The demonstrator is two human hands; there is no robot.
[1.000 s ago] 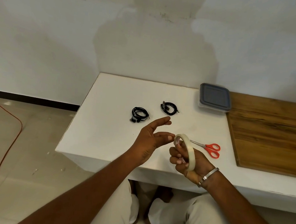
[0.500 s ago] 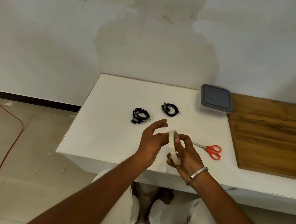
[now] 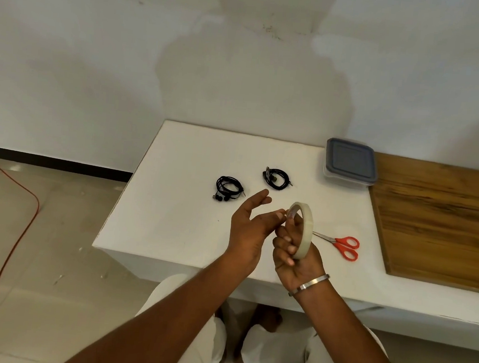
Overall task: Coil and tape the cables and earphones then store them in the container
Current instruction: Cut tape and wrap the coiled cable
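Two black coils lie on the white table (image 3: 171, 204): earphones (image 3: 229, 188) at the left and a cable (image 3: 276, 179) to their right. Above the table's front edge my right hand (image 3: 292, 259) grips a pale tape roll (image 3: 305, 228), its fingers curled through the hole. My left hand (image 3: 249, 229) is beside it with the index finger stretched out. One of its fingertips touches the roll's upper rim. The clear container (image 3: 350, 162) with a grey lid stands closed at the back right.
Red-handled scissors (image 3: 343, 245) lie on the table just right of my hands. A wooden board (image 3: 439, 221) covers the surface at the right. An orange cord (image 3: 14, 232) runs over the floor at the left. My knees are below the table edge.
My right hand has turned the tape roll and shifted it slightly right. My left hand stays at the roll's rim, its fingers spread a little more. The coils, scissors and container have not moved.
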